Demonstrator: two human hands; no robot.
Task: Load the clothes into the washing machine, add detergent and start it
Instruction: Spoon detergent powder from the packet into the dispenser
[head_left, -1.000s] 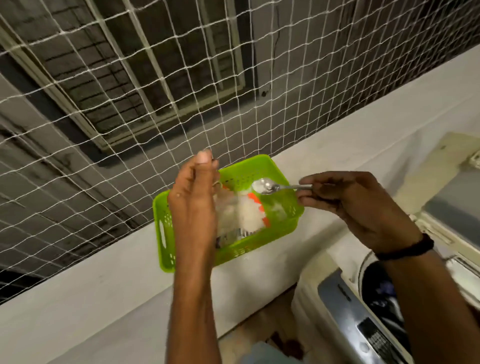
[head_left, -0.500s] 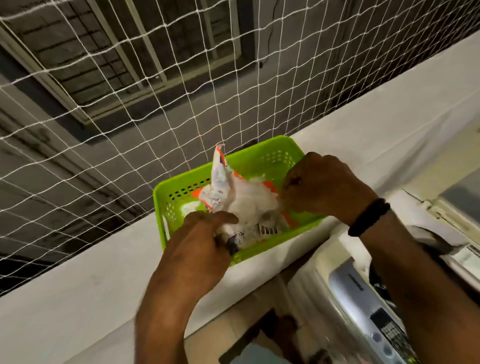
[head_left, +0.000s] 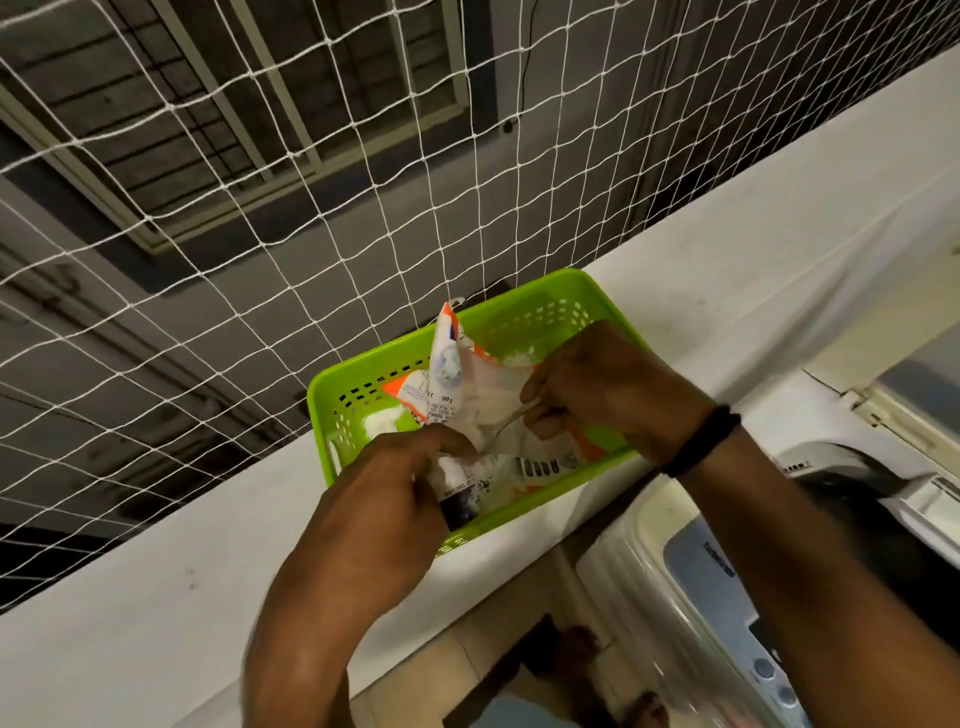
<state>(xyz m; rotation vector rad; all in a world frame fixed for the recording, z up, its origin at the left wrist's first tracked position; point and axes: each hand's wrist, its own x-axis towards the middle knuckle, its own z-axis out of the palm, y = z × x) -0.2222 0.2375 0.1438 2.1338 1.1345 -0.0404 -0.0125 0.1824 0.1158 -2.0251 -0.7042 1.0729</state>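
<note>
Item: detergent packet (head_left: 467, 395), white with orange corners, crumpled, mouth upward, standing inside a green slotted basket (head_left: 524, 317). Legible print: "500 g"; below it several lines of small text, of which only "POWDER" can be partly made out. A black barcode (head_left: 543, 466) shows on the lower face.

Location: the basket sits on a white ledge (head_left: 753, 249), against a white knotted net (head_left: 208, 249).

Left hand (head_left: 374, 499): thumb and fingers pinch the near lower edge of the packet.

Right hand (head_left: 613, 395): fingers curled at the packet's mouth, pinching the thin metal handle of a spoon (head_left: 511, 422); the bowl is hidden. A black wristband (head_left: 701, 441) is on the wrist.

Washing machine (head_left: 649, 571): lower right, just below the ledge; the brand word on its grey panel is too blurred to read.
</note>
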